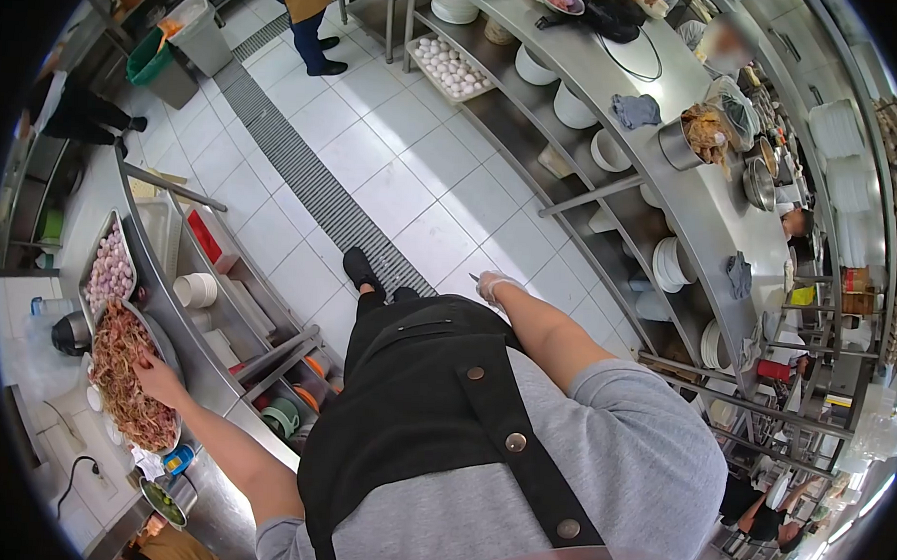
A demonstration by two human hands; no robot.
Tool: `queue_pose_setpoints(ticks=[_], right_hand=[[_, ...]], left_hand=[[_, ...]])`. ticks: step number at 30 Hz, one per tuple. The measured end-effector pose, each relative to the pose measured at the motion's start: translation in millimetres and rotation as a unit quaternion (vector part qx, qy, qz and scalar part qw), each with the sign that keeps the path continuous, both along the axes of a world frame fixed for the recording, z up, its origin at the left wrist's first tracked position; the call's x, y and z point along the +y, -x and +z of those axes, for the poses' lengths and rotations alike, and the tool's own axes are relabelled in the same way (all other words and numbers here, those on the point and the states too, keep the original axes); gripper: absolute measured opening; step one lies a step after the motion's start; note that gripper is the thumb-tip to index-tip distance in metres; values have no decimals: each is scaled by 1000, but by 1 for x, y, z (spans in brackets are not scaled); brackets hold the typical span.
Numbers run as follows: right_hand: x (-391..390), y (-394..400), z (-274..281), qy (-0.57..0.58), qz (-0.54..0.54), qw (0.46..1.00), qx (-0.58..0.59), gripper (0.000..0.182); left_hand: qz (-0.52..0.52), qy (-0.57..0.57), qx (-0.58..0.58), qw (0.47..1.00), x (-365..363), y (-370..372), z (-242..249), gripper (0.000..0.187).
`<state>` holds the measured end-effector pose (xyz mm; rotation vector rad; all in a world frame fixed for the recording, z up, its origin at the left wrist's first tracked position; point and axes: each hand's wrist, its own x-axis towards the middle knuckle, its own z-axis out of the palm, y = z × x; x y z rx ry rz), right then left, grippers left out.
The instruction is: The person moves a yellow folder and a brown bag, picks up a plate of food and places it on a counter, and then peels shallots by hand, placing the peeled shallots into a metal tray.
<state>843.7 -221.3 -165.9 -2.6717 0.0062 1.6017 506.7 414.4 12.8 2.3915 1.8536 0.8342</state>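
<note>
My left hand (156, 377) reaches out to the left and lies on a heap of purple-red onion skins and slices in a wide metal bowl (165, 346) on the steel counter (209, 385); its fingers rest spread on the heap. My right hand (495, 285) hangs forward by my side over the tiled floor, in a thin clear glove. It is closed around what looks like a small knife (474, 277), whose tip pokes out to the left. My black apron and grey shirt fill the lower middle of the view.
A tray of peeled shallots (109, 265) sits beyond the bowl. A floor drain grate (303, 174) runs up the aisle. The long steel counter (672, 205) on the right holds pots and cloths, with stacked bowls below and an egg tray (448, 68). Another person (308, 14) stands far ahead.
</note>
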Motion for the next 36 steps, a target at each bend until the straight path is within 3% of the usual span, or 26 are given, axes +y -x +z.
queue_pose_setpoints(ticks=[4,9,12,19,29,36], right_hand=[[-5,1,-34,13,28,1000,4,34],[-10,-1,-42,-1,-43,998,47,36],[-1,-1,-1,8,-18,999,38,36],[-3,-5,-8,15,32,999,9,37],[-15,-7,-47,21,37,999,16,37],[-11,-13,-33,26,55,998,20,37]], left_hand=[[2,5,-7,1000,-5,-3,5,49],[-9,-9,-34,999,-12,-6,8,48],[-6,-9,-38,999,-23,-12,17,47],[-24,-82,-30,996,1,4,-8,44],[12,-11,-22,1000,-17,-9,12,45],[18,-10,-25,999,-23,-12,17,45]])
